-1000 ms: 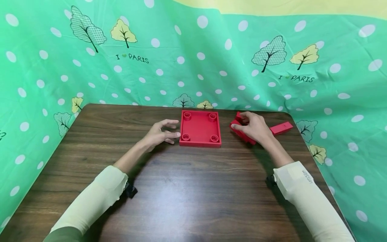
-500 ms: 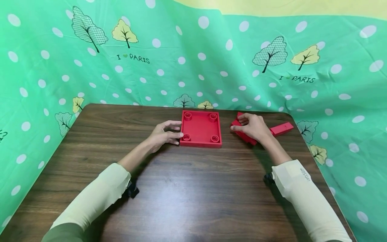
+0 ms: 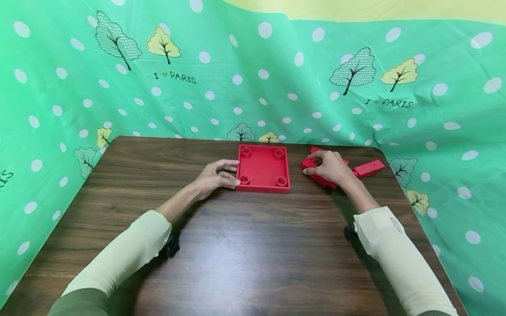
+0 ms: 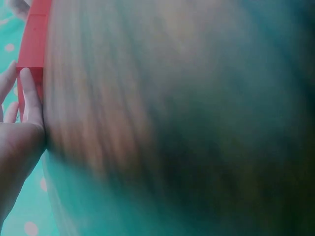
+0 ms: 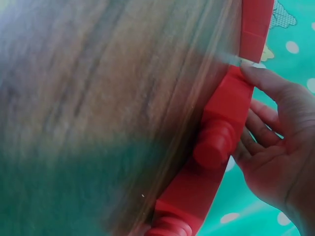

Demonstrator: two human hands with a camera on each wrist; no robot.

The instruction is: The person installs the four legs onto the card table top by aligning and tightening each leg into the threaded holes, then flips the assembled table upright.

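Observation:
A square red toy tabletop (image 3: 262,166) lies upside down near the back edge, with a round threaded socket in each corner. My left hand (image 3: 213,179) is at its left side, fingertips and thumb touching the edge. In the left wrist view, the thumb lies along the near side of the tabletop (image 4: 35,39). To the right, my right hand (image 3: 331,167) pinches the end of a red table leg (image 3: 308,164), which lies among other red legs. The right wrist view shows this leg (image 5: 228,101) with its threaded round end; the fingers behind it are partly hidden.
Another red leg (image 3: 369,167) lies at the right, near the corner of the brown wooden table (image 3: 245,254). A green dotted cloth (image 3: 261,101) hangs behind the table and along its sides.
My left hand has moved right, from just beside the tabletop to touching its left edge. The right hand has shifted very slightly at the leg; the tabletop has stayed in place.

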